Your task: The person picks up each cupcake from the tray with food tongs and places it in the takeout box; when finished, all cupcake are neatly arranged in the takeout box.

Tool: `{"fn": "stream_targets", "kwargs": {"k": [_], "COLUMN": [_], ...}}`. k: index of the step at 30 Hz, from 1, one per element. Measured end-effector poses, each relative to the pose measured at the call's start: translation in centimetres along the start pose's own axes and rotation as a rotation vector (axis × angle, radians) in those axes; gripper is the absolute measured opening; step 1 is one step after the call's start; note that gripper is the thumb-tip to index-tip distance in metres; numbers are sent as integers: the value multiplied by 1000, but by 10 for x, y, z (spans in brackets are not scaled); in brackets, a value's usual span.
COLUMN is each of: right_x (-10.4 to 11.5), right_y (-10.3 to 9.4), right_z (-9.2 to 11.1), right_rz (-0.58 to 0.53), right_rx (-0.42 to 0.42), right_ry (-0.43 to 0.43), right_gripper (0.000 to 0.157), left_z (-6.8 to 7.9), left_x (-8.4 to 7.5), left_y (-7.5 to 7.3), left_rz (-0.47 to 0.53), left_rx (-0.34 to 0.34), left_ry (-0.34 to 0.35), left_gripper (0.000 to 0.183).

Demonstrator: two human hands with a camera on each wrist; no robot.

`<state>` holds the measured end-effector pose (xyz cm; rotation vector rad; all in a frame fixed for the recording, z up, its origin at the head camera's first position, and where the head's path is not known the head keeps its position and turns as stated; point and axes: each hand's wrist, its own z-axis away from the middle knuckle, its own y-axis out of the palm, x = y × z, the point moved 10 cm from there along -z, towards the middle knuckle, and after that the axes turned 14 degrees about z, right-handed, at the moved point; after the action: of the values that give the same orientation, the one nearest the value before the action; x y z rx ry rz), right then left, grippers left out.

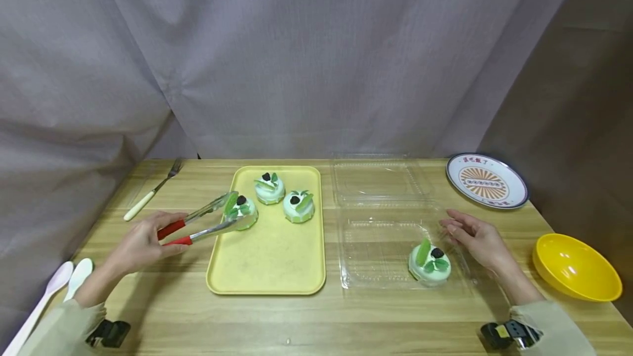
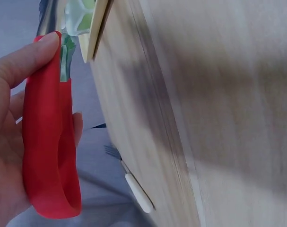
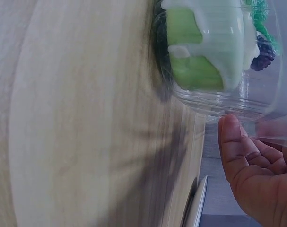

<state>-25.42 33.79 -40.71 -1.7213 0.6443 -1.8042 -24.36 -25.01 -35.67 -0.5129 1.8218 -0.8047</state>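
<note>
My left hand (image 1: 145,240) holds red-handled metal tongs (image 1: 215,230), their arms spread around a small pale-green cake (image 1: 246,215) at the left side of the yellow tray (image 1: 267,273). Thumb and fingers press the red grips (image 2: 41,127) in the left wrist view. Two similar cakes, one at the back (image 1: 270,193) and one further right (image 1: 299,213), sit on the tray. At its right rim, my right hand (image 1: 477,240) pinches the clear plastic container (image 1: 376,251), which lies with its lid folded back. Another cake (image 1: 429,271) stands in its front right corner, topped with a dark berry and green leaves.
A fork (image 1: 140,205) lies behind my left hand, and two pale spoons (image 1: 79,273) lie at the left edge. To the right are a patterned plate (image 1: 499,172) and a yellow bowl (image 1: 568,273). A grey curtain (image 1: 316,70) hangs behind the table.
</note>
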Motion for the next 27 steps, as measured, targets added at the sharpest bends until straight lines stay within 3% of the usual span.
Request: {"fn": "stream_targets", "kwargs": {"k": [12,20,24,27], "right_x": [1,2,3,4], "right_y": [0,0,0,1], "right_z": [0,1,2,2], "right_rz": [-36,65,78,90], "right_rx": [3,-5,-5,3], "right_ry": [-8,8,13,25], "right_gripper": [52,49,49,50], "left_z": [1,2,1,-6], "left_x": [4,-2,-13,-35], "left_y": [3,0,-4,-2], "left_rz": [-24,-26,-10,3], "left_rx": [19,-25,-49,-42], "left_ry": [-31,35,60,87], "left_gripper": [64,59,58,58]}}
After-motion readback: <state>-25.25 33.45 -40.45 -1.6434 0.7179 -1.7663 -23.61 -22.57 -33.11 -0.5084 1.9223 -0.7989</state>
